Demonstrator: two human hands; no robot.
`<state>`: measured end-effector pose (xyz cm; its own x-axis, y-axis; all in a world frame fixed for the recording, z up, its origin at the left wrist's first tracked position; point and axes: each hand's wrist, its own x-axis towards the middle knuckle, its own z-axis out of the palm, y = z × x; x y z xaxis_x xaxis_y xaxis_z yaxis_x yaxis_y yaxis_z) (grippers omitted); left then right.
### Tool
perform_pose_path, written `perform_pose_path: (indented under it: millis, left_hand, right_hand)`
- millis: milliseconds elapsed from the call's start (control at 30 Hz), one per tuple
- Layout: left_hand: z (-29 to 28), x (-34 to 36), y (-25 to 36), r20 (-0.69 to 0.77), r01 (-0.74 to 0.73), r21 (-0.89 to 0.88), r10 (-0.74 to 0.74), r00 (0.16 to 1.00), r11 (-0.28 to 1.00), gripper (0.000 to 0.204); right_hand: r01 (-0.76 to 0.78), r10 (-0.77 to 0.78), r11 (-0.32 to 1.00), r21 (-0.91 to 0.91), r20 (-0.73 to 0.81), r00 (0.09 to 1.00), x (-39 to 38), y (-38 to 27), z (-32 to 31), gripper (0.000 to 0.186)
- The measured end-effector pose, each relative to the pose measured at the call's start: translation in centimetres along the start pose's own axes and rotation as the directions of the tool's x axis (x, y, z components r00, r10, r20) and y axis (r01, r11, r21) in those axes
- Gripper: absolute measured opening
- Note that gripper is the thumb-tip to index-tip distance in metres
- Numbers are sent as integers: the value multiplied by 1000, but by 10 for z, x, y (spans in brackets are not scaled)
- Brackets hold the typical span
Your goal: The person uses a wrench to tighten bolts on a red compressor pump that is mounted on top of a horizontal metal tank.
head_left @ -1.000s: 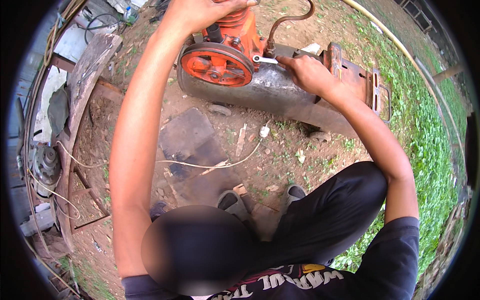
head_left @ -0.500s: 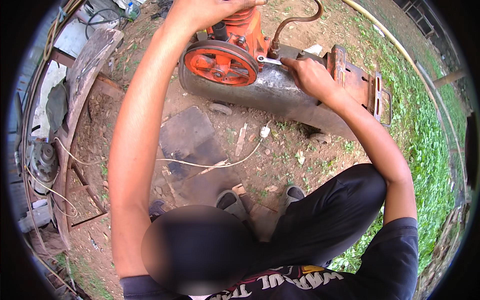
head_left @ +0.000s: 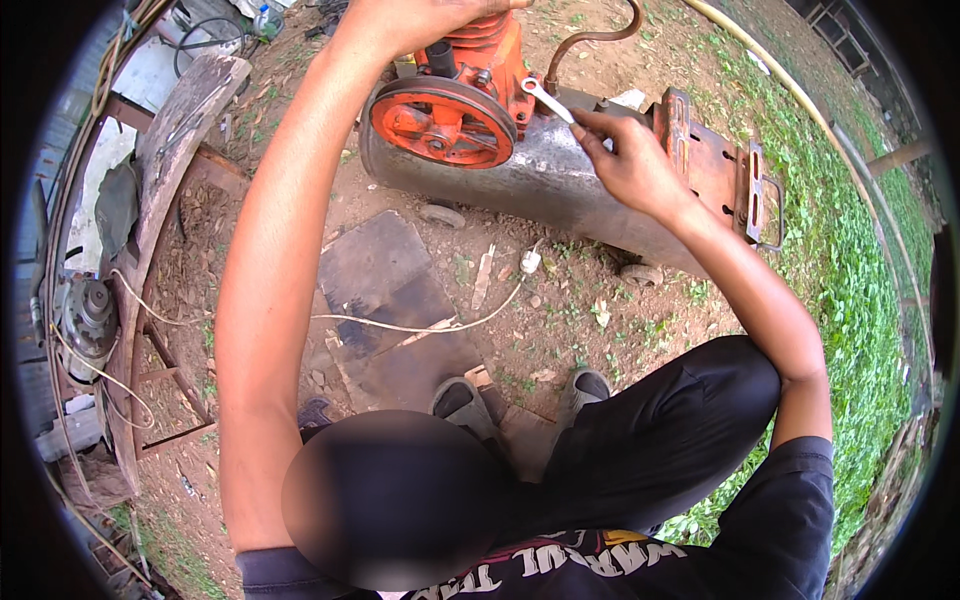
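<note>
The wrench (head_left: 551,103) juts up-left from the right hand (head_left: 632,162) — pinching its end; left hand (head_left: 425,20) over orange compressor (head_left: 497,50) — grip unclear.

A pump (head_left: 505,62) sits on the left end of a tank (head_left: 480,188) — flywheel (head_left: 438,143) before it, plate (head_left: 712,172) at right — plug (head_left: 530,262) on the ground (head_left: 560,300) in front.

"How's the light?"
"Bright, diffuse daylight; the grass (head_left: 862,330) glows, and a whitish sheen sits on the compressor tank (head_left: 525,180)."
"And sharpness?"
"Fairly crisp mid-frame. A smooth blur covers an oval at lower left of centre; edges bow toward the round rim, which drops into black."
</note>
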<state>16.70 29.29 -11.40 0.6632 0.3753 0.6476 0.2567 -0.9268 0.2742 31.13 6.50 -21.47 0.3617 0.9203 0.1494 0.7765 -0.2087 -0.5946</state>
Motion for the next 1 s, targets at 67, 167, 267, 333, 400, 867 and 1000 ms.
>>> perform_pose_path:
  millis: [67,167,267,333,400,867,1000]
  left_hand:
    - [-3,-2,0,-1,14,-11,-14,1000,1000,90]
    - [-2,-1,-3,-11,-5,-4,5,1000,1000,90]
    - [-1,-2,-4,-9,-14,-14,14,1000,1000,90]
    - [-2,-1,-4,-7,-11,-11,11,1000,1000,90]
    - [-2,-1,-3,-1,-10,-9,10,1000,1000,90]
    - [-2,-1,-1,30,39,21,-39,999,999,93]
    - [-2,-1,0,20,44,0,-44,999,999,93]
  right_hand:
    - [61,-61,993,-104,-5,998,3,14,-6,31]
    - [205,-208,956,-209,4,978,9,41,-4,30]
    - [273,-267,938,-215,57,962,15,50,-2,28]
    - [270,-265,939,-215,52,963,18,52,1,28]
    - [276,-272,941,-197,46,961,21,53,4,27]
    - [248,-184,921,-300,227,956,35,31,-7,26]
    - [260,-196,926,-274,240,951,32,30,-6,25]
